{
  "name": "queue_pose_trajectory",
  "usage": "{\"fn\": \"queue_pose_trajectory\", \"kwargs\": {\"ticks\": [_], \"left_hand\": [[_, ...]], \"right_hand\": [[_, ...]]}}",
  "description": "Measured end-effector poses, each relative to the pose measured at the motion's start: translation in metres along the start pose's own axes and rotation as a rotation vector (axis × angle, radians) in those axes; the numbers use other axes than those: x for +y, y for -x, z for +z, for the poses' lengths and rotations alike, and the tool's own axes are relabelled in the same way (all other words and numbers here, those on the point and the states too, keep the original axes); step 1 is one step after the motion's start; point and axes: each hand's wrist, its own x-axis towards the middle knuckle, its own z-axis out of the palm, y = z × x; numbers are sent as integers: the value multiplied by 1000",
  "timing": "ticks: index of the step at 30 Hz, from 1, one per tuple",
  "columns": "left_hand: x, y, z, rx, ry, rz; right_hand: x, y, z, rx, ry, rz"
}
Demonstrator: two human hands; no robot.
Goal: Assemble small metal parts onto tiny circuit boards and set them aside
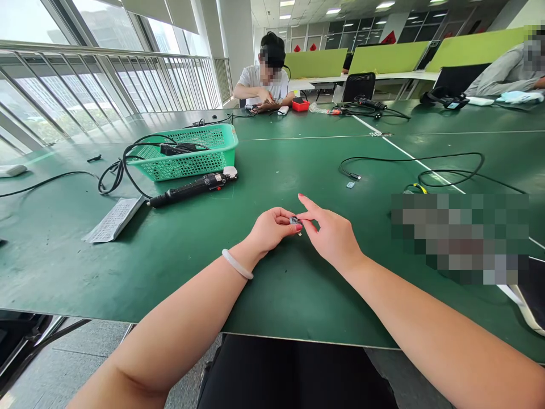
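Between the thumb and fingers of my left hand (pixel 272 230) is a small dark electronic part (pixel 295 221), with a bit of metal showing at its lower end. A pale bracelet circles the left wrist. My right hand (pixel 334 236) meets the part from the right; its thumb and a finger come close together at the part's edge, while the index finger points up and away. Whether the right fingertips grip the part or only touch it is too small to tell. Both hands are just above the green table (pixel 264 295), near its front edge.
A green basket (pixel 191 162) with black cables stands at the left, a black electric screwdriver (pixel 191 189) in front of it. Folded paper (pixel 114 220) lies nearer. A black cable (pixel 383 159) and small chip (pixel 350 185) lie right. A person (pixel 266 79) sits across the table.
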Motion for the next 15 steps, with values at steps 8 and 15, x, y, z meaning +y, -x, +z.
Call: {"fn": "queue_pose_trajectory", "kwargs": {"ticks": [8,15], "left_hand": [[1,1,0,21,17,15],[5,-1,0,96,118,-36]], "right_hand": [[-6,0,-3,-53,-33,22],[-2,-2,-5,-48,-173,184]]}}
